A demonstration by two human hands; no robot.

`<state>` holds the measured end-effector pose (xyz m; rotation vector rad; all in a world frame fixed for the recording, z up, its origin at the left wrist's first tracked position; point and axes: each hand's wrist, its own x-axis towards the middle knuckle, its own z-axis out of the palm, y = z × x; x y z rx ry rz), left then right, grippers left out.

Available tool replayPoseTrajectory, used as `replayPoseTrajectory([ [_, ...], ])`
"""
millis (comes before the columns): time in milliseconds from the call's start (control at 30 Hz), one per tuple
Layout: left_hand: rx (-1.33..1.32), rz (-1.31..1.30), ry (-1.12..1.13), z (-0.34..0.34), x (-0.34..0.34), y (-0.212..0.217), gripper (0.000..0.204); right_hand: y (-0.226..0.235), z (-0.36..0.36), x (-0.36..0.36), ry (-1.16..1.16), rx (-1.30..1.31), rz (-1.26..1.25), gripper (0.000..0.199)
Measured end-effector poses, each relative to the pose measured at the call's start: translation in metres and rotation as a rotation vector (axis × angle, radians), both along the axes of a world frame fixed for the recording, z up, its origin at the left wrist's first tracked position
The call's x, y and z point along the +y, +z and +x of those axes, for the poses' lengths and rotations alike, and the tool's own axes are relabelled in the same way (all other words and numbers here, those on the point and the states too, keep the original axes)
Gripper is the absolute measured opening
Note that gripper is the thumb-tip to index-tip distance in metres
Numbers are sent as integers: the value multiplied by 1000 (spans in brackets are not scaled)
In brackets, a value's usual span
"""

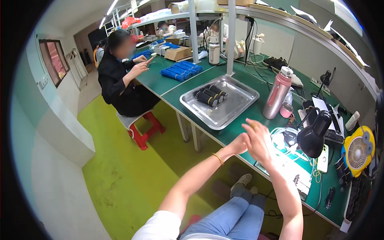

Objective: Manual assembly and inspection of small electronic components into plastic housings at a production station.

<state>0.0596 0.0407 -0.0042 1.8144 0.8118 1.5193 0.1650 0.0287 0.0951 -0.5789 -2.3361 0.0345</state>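
Both my hands are raised above the front edge of the green workbench (240,86), pressed against each other: left hand (239,143) tucked behind the right hand (259,141), right fingers (256,127) spread and pointing up. Can't tell if anything is pinched between them; nothing visible in the grip. Gold bangle (218,158) on my left wrist. Nearest things: black desk lamp (316,130) just right of my hands, lit white work area (290,162) under it. Steel tray (236,106) sits up and left of the hands, apart from them, holding a few black cylinders with yellow bands (211,96). Pink flask (277,94) stands upright between tray and lamp. Yellow desk fan (358,150) far right. Another person in black (120,82) sits on a red stool (144,130) further along the bench, near blue tube bundles (181,71).
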Motion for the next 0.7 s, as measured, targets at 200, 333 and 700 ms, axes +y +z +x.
replayPoseTrajectory([
  [200,47,64,-5,-8,10,-27,18,-16,12,-16,-33,140,-171,52],
  [333,-296,-672,-414,14,-84,29,22,-27,58,-46,170,328,-1079,68],
  [700,-37,-783,-606,85,-214,-24,37,-70,150,-160,-17,199,-1811,32],
])
